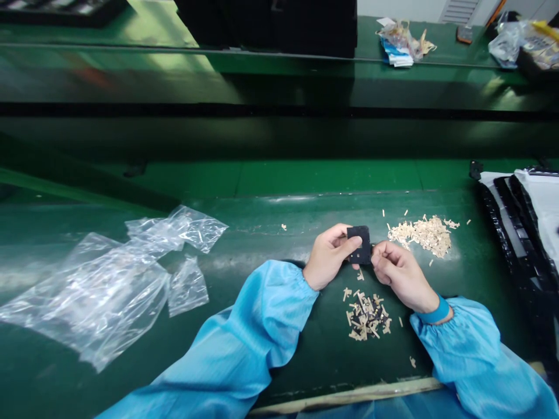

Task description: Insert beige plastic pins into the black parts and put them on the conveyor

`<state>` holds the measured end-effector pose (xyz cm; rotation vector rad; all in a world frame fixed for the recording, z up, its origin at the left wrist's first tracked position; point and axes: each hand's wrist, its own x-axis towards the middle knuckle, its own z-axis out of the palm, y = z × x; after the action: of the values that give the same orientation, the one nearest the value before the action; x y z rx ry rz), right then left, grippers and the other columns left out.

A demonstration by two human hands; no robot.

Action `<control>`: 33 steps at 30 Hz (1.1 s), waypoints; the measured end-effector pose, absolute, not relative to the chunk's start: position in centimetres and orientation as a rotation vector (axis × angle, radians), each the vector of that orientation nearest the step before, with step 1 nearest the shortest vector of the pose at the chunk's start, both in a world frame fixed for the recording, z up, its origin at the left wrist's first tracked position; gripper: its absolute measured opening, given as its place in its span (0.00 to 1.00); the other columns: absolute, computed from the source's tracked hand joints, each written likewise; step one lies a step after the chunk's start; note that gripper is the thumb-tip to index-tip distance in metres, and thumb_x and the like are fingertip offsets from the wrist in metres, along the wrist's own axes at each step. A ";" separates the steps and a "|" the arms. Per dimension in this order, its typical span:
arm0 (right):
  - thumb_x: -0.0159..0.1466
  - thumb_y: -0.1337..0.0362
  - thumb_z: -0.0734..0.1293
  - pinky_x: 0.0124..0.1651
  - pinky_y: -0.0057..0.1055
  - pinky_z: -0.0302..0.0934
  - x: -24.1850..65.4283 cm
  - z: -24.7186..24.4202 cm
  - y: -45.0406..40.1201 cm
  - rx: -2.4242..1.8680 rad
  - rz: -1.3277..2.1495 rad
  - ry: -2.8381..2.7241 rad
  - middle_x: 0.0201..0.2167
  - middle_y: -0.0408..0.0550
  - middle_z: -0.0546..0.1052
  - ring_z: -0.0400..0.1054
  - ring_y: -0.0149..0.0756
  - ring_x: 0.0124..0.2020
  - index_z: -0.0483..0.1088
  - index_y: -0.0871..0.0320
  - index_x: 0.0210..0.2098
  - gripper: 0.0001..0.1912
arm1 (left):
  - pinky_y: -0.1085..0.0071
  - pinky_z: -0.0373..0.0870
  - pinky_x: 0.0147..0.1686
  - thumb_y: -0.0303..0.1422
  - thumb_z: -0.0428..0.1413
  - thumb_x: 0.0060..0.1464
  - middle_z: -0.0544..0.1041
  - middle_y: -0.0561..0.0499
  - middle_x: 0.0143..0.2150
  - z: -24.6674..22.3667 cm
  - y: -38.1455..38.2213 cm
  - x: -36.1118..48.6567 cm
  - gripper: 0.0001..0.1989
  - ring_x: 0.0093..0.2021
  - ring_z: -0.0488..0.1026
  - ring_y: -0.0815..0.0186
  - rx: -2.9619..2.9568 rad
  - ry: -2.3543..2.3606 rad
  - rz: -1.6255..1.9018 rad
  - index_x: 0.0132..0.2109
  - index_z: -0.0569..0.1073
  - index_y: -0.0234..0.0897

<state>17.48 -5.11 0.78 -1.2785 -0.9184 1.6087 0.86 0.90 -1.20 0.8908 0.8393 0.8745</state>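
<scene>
A small flat black plate with little holes (360,247) is gripped between the thumb and fingers of my left hand (329,256). At its right edge my right hand (399,273) is closed in a pinch; whatever lies between those fingertips is too small to make out. Just below both hands lies a pile of small beige and dark pieces (369,317) on the green work surface. Beyond my right hand is a larger heap of small beige pieces (423,234), with a few strays around it.
Crumpled clear plastic bags (113,285) cover the left of the green surface (244,233). Stacked black and white panels (519,233) stand at the right edge. Behind, a raised shelf (428,55) carries a dark box (279,26), a bundle of packaging (399,43) and other bags.
</scene>
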 end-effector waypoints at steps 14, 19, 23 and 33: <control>0.61 0.51 0.73 0.22 0.28 0.40 17.0 1.4 -5.4 -1.246 1.667 -0.814 0.14 0.31 0.57 0.46 0.24 0.16 0.65 0.55 0.28 0.19 | 0.76 0.71 0.17 0.48 0.68 0.48 0.73 0.57 0.24 -1.3 0.5 1.2 0.22 0.19 0.70 0.72 0.826 0.852 0.902 0.38 0.72 0.35; 0.64 0.53 0.73 0.22 0.27 0.39 17.2 1.2 -5.5 -1.135 1.762 -0.777 0.15 0.31 0.57 0.45 0.24 0.16 0.65 0.55 0.31 0.16 | 0.76 0.70 0.16 0.47 0.68 0.48 0.73 0.58 0.24 -1.2 0.5 1.2 0.22 0.19 0.70 0.72 0.813 0.846 0.905 0.38 0.72 0.35; 0.63 0.52 0.73 0.21 0.27 0.40 17.2 1.3 -5.5 -1.021 1.911 -0.717 0.18 0.32 0.61 0.44 0.23 0.16 0.65 0.55 0.33 0.16 | 0.76 0.69 0.16 0.48 0.68 0.48 0.73 0.58 0.23 -1.1 0.3 1.3 0.22 0.18 0.70 0.72 0.800 0.838 0.896 0.38 0.71 0.36; 0.64 0.53 0.72 0.20 0.26 0.40 17.0 1.2 -5.3 -1.039 1.840 -0.671 0.21 0.35 0.66 0.49 0.21 0.16 0.66 0.56 0.31 0.17 | 0.76 0.71 0.19 0.46 0.68 0.49 0.74 0.56 0.27 -1.3 0.2 1.3 0.22 0.20 0.71 0.72 0.807 0.819 0.875 0.41 0.72 0.35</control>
<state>17.03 -5.32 1.23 -1.0388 -0.6713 1.8402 1.32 0.23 -1.29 0.8070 0.8193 0.8752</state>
